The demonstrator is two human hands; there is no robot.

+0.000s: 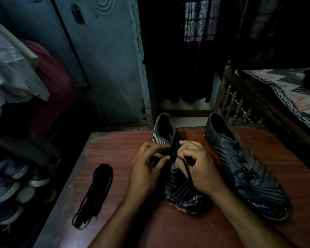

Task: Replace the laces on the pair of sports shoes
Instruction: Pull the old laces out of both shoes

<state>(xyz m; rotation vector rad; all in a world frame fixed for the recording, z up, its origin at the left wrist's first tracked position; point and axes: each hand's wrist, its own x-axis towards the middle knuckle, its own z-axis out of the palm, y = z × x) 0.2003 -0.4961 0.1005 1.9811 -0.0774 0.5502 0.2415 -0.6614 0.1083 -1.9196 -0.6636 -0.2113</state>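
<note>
Reddish-brown wood forms the tabletop (125, 154), on which a dark striped sports shoe (179, 190) is set near the middle, toe toward the person. Over its lacing area, the left hand (147, 169) and right hand (199, 167) are brought close together. A black lace (185, 167) rising from this shoe is pinched in the right hand's grip, and a dark lace end is pinched between the left hand's curled thumb and fingers. Just right of this shoe, the second shoe (245, 169) is laid, apart from both hands. Well left of the shoe, a bundled spare lace (95, 192) is laid on the tabletop.
</note>
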